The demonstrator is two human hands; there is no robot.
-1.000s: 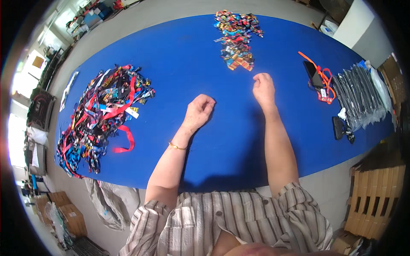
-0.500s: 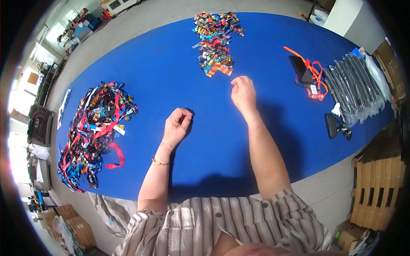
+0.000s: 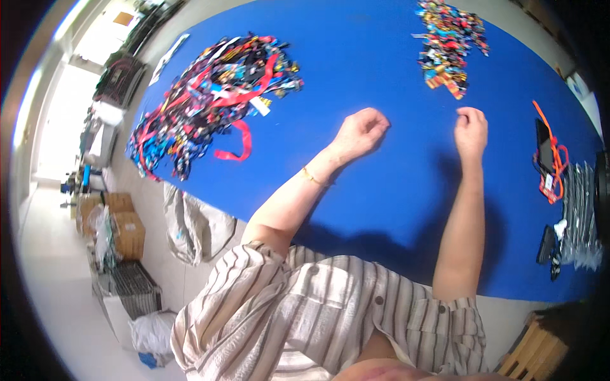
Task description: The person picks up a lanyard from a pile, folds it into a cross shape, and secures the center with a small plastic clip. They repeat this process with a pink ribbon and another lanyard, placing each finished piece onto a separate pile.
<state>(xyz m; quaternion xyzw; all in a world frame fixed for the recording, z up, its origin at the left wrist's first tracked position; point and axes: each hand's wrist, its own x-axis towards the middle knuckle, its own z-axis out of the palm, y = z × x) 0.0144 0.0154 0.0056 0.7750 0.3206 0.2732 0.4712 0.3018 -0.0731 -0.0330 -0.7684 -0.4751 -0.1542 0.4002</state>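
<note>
My left hand (image 3: 362, 132) rests on the blue table in a loosely curled fist, thumb and fingers meeting, and nothing shows between them. Left of it lies a large tangled heap of patterned lanyard straps (image 3: 206, 95), mostly dark, with several red bands. One red strap (image 3: 246, 143) curls out toward my left arm. My right hand (image 3: 471, 133) hovers over or touches the table, fingers bent in, with nothing seen in them. Just beyond its fingertips ends a long pile of short colourful strap pieces (image 3: 448, 51).
At the right lie a black phone-like slab (image 3: 544, 143), an orange lanyard (image 3: 560, 162), a black case (image 3: 545, 244) and a row of dark items in clear plastic (image 3: 579, 213). Cardboard boxes (image 3: 127, 232) and a grey sack (image 3: 194, 222) stand on the floor at the left.
The view has swung left, so the table and both piles now appear farther right. Both hands keep nearly the same places on the table, fingers still curled.
</note>
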